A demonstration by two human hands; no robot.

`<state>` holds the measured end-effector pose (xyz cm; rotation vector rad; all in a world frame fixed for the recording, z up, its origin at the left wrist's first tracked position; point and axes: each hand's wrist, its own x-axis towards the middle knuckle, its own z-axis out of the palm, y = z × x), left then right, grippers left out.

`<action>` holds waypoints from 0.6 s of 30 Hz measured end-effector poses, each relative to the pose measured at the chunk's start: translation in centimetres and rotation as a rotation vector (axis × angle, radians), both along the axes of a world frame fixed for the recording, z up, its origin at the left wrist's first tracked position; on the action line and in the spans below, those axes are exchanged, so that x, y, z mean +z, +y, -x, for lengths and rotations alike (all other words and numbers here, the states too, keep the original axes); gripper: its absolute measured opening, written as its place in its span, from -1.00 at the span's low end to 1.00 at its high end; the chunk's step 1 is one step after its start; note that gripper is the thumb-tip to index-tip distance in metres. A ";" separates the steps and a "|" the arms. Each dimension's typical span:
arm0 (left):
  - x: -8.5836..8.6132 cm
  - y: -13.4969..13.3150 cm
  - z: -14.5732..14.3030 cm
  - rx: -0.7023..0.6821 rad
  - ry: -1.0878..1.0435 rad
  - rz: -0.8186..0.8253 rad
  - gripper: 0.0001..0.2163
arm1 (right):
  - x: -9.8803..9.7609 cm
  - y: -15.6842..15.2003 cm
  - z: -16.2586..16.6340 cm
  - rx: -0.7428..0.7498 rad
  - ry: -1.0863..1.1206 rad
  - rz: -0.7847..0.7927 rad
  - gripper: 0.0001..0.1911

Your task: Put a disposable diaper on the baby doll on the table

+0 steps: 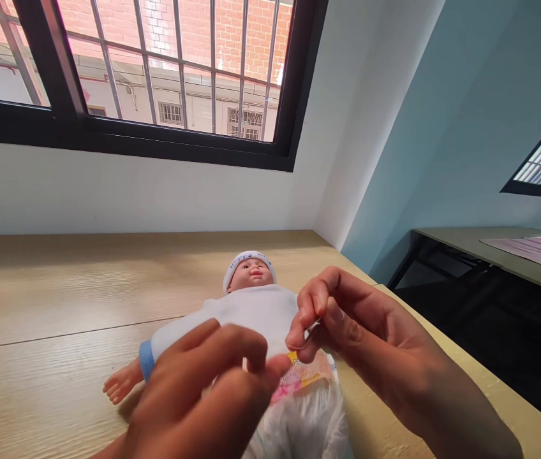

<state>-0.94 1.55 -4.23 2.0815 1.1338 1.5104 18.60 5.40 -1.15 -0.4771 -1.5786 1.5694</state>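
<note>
A baby doll [256, 312] in a white top with blue cuffs and a white printed cap lies on its back, head away from me. Around its hips is a white diaper [302, 421] with a coloured front band. My left hand [213, 389] is closed at the left side of the diaper's waist, fingers bent and thumb over the band; its fingertips are partly hidden. At the right side of the waist, my right hand [342, 325] pinches a thin, pale diaper tab [312, 329] between thumb and fingers. The doll's legs are out of sight.
The doll lies on a light wooden table [60, 306] set against a white wall. Above it is a barred window [179, 70] with a black frame. At the right, beyond a dark gap, another table [471, 239] bears a pink cloth [538, 250].
</note>
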 end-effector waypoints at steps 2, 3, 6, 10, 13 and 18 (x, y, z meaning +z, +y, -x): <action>0.5 0.3 0.3 0.062 -0.015 -0.017 -0.78 | -0.1 0.0 0.1 -0.027 0.034 -0.073 -0.88; 0.7 0.5 0.4 0.084 -0.031 -0.005 -0.78 | -0.1 0.1 0.2 -0.044 0.055 -0.111 -0.86; 0.8 1.3 0.4 0.060 -0.116 0.112 -0.77 | 0.0 0.2 0.2 -0.083 0.122 -0.185 -0.81; 0.4 2.2 0.3 -0.031 -0.232 0.245 -0.81 | 0.1 -0.1 0.3 -0.093 0.211 -0.132 -0.86; 0.5 2.3 0.4 -0.013 -0.295 0.339 -0.80 | -0.2 -0.7 0.7 -0.048 0.174 -0.059 -0.86; 1.1 1.8 0.8 -0.055 -0.466 0.411 -0.79 | -1.0 -1.1 1.7 0.016 0.080 0.019 -0.85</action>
